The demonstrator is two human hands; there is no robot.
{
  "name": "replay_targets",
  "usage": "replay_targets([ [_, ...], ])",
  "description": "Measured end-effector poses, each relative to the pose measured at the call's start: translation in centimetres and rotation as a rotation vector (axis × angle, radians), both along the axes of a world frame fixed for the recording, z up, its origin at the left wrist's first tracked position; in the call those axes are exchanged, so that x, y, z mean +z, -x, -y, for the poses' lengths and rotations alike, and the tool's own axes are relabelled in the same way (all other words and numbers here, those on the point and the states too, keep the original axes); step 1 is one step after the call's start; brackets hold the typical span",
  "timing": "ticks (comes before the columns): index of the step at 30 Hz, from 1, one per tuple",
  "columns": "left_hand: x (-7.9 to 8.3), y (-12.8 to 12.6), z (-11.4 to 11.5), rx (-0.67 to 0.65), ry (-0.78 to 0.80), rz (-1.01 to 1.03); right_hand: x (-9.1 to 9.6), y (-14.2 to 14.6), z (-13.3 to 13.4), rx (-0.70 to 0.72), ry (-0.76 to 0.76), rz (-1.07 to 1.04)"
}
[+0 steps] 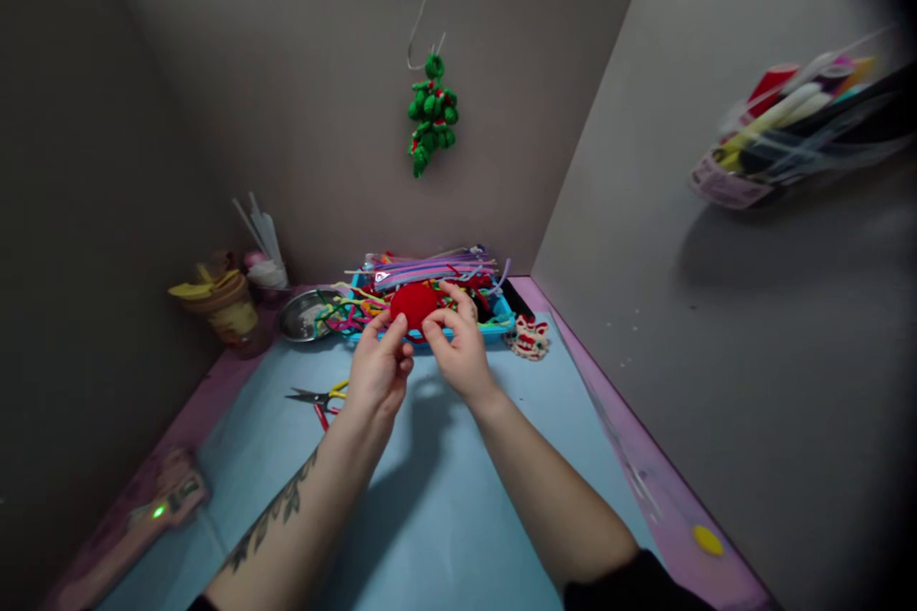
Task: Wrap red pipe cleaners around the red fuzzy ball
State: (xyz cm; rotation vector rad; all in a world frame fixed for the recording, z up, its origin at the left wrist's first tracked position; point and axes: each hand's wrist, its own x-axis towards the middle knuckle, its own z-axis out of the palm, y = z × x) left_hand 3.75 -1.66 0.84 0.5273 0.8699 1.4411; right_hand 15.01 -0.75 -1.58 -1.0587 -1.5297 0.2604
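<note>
Both of my hands are raised over the blue mat (444, 496) and hold a red fuzzy pipe-cleaner ball (413, 304) between them. My left hand (378, 370) pinches its lower left side with thumb and fingers. My right hand (458, 344) grips its right side, fingers curled over the top. A thin red strand trails below the ball. Just behind the ball lies a blue tray (501, 317) piled with coloured pipe cleaners (430, 269).
Scissors (316, 397) lie on the mat left of my left hand. A metal dish (305, 315), a yellow cup (225, 305) and white sticks stand at the back left. A small red-white figure (530, 338) sits right of the tray. A green pipe-cleaner ornament (432, 113) hangs on the partition. A pen holder (780, 138) hangs on the right wall.
</note>
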Motion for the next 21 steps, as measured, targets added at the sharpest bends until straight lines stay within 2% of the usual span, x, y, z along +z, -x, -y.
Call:
replay_targets([
  [7,-0.06,-0.23,0.17,0.078,-0.077,-0.063,0.29,-0.06,0.24,-0.046,-0.043,0.044],
  [21,0.30,-0.79,0.74,0.020,-0.060,0.026,0.23,0.63,0.67,-0.188,-0.071,-0.083],
])
